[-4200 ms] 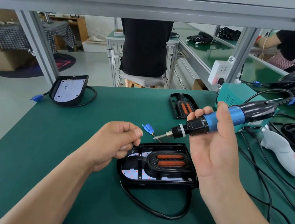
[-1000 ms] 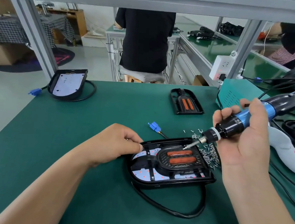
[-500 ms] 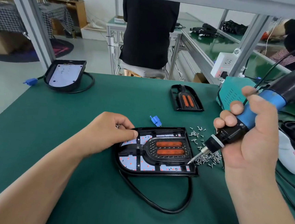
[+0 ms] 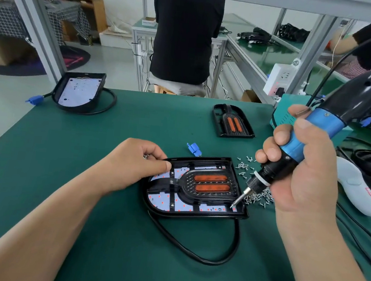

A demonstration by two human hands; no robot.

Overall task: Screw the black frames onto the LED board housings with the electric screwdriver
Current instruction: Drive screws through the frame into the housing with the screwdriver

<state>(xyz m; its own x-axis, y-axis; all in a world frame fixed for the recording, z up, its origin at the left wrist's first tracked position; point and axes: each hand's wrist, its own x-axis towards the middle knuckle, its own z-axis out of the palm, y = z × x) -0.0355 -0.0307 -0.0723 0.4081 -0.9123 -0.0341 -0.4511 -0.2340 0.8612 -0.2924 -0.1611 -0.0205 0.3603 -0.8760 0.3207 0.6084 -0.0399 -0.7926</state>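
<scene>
A black cable [image 4: 192, 250] loops on the green desk [image 4: 44, 150] just in front of the housing [image 4: 196, 215], a flat black tray lying mid-desk with a white LED board inside. A black frame [image 4: 183, 182] with two orange strips sits in the housing. To the housing's right, the right hand [image 4: 300, 172] is wrapped tightly round a blue and black electric screwdriver [image 4: 310, 133]. The screwdriver is tilted, and its tip touches the housing's near right corner. A heap of screws [image 4: 258, 197] lies just right of the housing. At the housing's far left corner rests the left hand [image 4: 137, 165], fingers curled around a few more screws, thumb pressed on the rim. A blue plug [image 4: 194, 149] lies just behind the housing. Farther behind it, to the right, lies a spare frame [image 4: 233, 122]. Far behind to the left is a second housing [image 4: 79, 90]. Beyond the desk sits a person in black [image 4: 184, 35], back turned.
</scene>
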